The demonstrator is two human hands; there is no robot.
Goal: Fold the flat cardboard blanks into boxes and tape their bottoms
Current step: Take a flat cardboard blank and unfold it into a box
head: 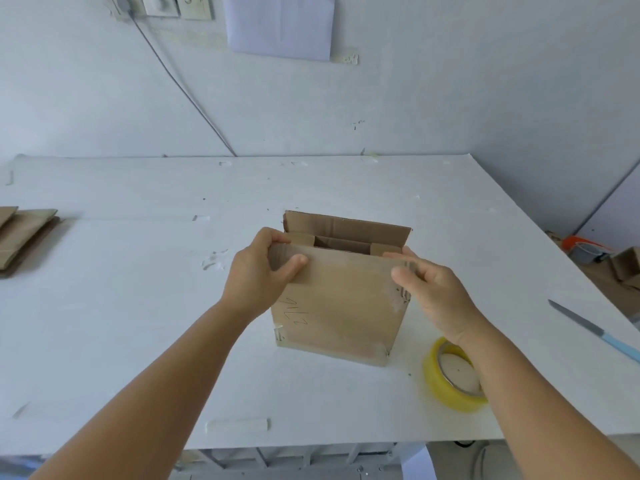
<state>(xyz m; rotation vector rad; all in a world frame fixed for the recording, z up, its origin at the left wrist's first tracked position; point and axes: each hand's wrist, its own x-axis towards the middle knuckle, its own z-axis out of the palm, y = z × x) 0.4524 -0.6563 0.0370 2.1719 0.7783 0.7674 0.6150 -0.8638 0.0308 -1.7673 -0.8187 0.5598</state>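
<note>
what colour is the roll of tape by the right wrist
Yellow, translucent. The roll of tape lies flat on the table in the head view.

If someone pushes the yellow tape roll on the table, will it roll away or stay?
The tape roll lies flat on its side on the table, so a push would probably slide it rather than roll it. Its band looks glossy, so it may slide easily. Stood on edge, it could roll off.

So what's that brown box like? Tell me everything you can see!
The cardboard box is plain brown and stands upright on the white table, open end up. Its far flap sticks up, and two small side flaps are folded inward. Black handwriting marks the front near the lower left. The left hand and right hand each hold a top corner of the near flap.
</note>
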